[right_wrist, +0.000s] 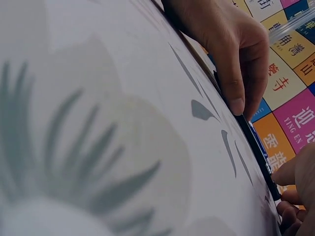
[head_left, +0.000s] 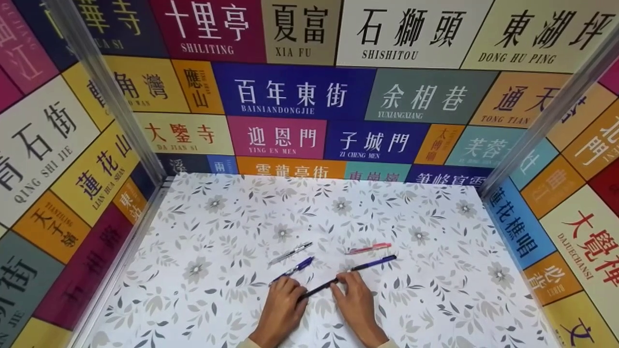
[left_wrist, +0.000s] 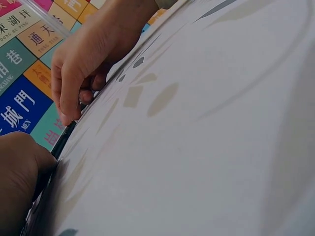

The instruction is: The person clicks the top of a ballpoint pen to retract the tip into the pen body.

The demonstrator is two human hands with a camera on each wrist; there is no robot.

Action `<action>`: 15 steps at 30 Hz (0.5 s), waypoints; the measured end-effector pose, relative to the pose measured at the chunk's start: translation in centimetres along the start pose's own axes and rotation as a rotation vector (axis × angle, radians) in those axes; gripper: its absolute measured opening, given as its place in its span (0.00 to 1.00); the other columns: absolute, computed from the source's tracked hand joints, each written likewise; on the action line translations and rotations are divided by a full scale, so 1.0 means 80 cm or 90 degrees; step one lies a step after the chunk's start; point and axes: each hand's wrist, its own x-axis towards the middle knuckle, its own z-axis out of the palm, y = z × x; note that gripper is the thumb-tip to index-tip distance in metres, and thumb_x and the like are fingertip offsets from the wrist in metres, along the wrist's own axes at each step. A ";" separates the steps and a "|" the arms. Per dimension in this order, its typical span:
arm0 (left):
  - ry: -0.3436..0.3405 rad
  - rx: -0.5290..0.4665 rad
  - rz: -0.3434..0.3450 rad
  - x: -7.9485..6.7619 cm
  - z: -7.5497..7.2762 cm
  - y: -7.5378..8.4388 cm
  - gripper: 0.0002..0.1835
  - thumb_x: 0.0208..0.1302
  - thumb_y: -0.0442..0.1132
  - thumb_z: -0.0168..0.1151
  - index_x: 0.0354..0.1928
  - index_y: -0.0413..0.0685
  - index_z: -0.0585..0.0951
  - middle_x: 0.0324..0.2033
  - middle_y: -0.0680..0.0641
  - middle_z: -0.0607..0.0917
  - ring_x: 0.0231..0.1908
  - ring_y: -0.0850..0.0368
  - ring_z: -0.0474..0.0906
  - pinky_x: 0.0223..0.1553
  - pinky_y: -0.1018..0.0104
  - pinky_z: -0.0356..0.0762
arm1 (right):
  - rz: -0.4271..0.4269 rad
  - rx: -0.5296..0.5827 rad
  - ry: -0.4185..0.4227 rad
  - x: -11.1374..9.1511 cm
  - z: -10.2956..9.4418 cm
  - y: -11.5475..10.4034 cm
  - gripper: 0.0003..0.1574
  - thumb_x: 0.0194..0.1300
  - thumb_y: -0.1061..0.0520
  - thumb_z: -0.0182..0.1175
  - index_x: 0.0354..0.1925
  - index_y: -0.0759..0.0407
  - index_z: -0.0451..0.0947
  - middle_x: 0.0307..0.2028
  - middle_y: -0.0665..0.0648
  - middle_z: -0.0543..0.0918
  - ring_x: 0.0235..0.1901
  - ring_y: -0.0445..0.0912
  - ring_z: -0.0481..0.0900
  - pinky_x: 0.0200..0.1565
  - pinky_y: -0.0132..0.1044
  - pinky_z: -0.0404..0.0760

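A slim black pen (head_left: 320,288) lies slantwise between my two hands, low over the patterned tabletop. My left hand (head_left: 284,303) pinches its near left end. At the other end, my right hand (head_left: 357,300) pinches it between thumb and fingers. The left wrist view shows the dark pen (left_wrist: 64,140) running along the table surface from one hand to the other. Just beyond the left hand lies a blue pen (head_left: 299,267), its lower end partly behind the fingers. A blue pen with a black end (head_left: 376,262) lies beyond the right hand.
A clear pen with dark parts (head_left: 291,253) lies behind the blue one on the left. To the right is a pink pen (head_left: 371,248). The white floral tabletop (head_left: 251,212) is bounded by colourful lettered panels (head_left: 295,92) at the back and both sides.
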 end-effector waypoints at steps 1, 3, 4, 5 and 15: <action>-0.003 0.002 -0.001 0.000 -0.001 0.000 0.10 0.56 0.38 0.83 0.37 0.52 0.89 0.38 0.53 0.82 0.44 0.53 0.77 0.47 0.49 0.76 | 0.001 -0.002 0.002 0.000 0.000 -0.001 0.16 0.57 0.62 0.83 0.42 0.57 0.87 0.38 0.51 0.84 0.34 0.44 0.83 0.38 0.43 0.82; -0.008 0.007 -0.003 0.000 -0.002 0.000 0.09 0.57 0.39 0.82 0.37 0.52 0.89 0.38 0.53 0.82 0.43 0.54 0.77 0.48 0.49 0.76 | 0.012 -0.010 0.002 0.002 0.001 -0.003 0.16 0.57 0.61 0.83 0.41 0.57 0.87 0.38 0.50 0.84 0.35 0.45 0.84 0.38 0.45 0.82; -0.010 0.008 -0.003 0.000 -0.002 0.001 0.08 0.57 0.39 0.82 0.37 0.52 0.89 0.38 0.54 0.82 0.43 0.54 0.77 0.48 0.49 0.75 | 0.020 -0.015 0.001 0.002 0.002 -0.004 0.16 0.57 0.61 0.83 0.41 0.57 0.87 0.38 0.50 0.84 0.35 0.46 0.85 0.38 0.45 0.83; -0.012 0.008 -0.004 0.000 -0.003 0.001 0.08 0.58 0.39 0.81 0.37 0.52 0.89 0.37 0.54 0.82 0.42 0.54 0.77 0.48 0.49 0.75 | 0.029 -0.019 -0.001 0.003 0.002 -0.005 0.15 0.57 0.61 0.83 0.40 0.56 0.87 0.37 0.51 0.84 0.36 0.47 0.85 0.39 0.46 0.83; -0.018 0.003 -0.011 -0.002 -0.001 0.001 0.05 0.62 0.39 0.80 0.37 0.52 0.90 0.36 0.54 0.82 0.41 0.55 0.76 0.47 0.50 0.73 | 0.072 -0.045 -0.035 0.006 0.004 -0.011 0.13 0.59 0.58 0.82 0.37 0.54 0.86 0.36 0.50 0.83 0.36 0.49 0.86 0.40 0.48 0.84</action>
